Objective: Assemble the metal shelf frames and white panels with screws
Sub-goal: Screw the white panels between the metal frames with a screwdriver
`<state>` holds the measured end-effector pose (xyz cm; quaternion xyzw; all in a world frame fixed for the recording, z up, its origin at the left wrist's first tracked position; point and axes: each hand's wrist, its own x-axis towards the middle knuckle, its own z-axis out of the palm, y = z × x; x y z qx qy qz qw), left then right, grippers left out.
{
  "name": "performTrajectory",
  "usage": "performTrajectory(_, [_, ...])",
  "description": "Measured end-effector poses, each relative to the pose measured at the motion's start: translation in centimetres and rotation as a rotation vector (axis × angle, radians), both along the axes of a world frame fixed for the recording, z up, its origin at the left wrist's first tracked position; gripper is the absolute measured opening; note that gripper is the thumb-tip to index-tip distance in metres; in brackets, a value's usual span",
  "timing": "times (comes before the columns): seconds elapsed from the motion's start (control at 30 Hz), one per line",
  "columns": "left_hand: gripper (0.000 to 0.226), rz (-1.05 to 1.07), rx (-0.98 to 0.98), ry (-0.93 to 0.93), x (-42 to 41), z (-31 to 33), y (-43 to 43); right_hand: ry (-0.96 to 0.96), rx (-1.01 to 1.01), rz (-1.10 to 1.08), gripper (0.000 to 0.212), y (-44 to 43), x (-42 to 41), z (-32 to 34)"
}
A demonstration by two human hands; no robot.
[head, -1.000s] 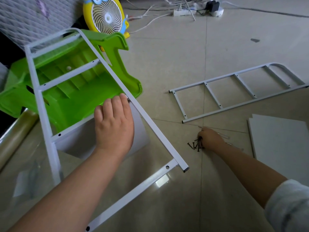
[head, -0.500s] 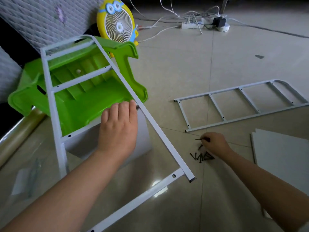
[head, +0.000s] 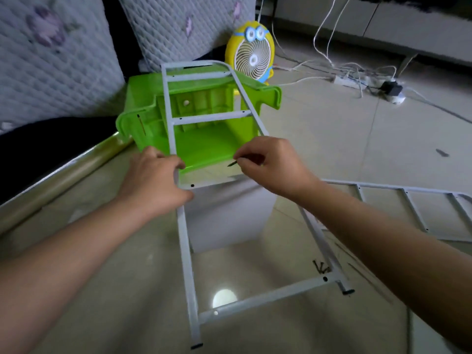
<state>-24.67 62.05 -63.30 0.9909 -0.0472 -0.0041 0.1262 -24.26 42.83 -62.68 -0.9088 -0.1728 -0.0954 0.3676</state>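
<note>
Over the frame (head: 187, 251), the right hand (head: 277, 166) pinches a screw (head: 233, 163).

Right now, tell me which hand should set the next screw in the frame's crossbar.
Right. The right hand pinches a screw, its tip just above the crossbar over the white panel. The left hand grips the frame's left rail, apparently steadying it, so it is best left there.

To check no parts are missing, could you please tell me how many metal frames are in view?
2. One frame leans on the stool, gripped by the left hand; the second frame lies on the floor, partly behind the right arm.
</note>
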Motion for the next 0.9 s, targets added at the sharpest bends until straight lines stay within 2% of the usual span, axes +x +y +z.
performTrajectory(0.07, [0.053,0.096,-0.121,0.052,-0.2,0.0,0.3,0.041,-0.029,0.033,0.017,1.4,0.5,0.4])
performTrajectory(0.13, [0.037,0.101,-0.184,0.075,-0.5,0.1,0.3,0.072,-0.057,0.053,0.018,2.6,0.8,0.6])
performTrajectory(0.23, [0.025,0.038,-0.156,0.062,-0.6,-0.3,0.1,0.098,-0.088,0.089,0.018,3.7,0.9,0.4])
performTrajectory(0.37, [0.030,0.041,-0.288,0.032,-0.9,-0.8,0.6,0.036,-0.167,0.190,0.015,4.4,0.8,0.1])
performTrajectory(0.57, [0.034,0.178,-0.710,0.155,-0.9,-1.6,1.5,-0.071,-0.275,0.286,0.023,5.2,0.9,-0.3])
performTrajectory(0.9, [0.030,0.181,-0.550,0.058,-1.0,-1.2,0.6,-0.042,-0.206,0.271,0.023,5.3,1.0,-0.7])
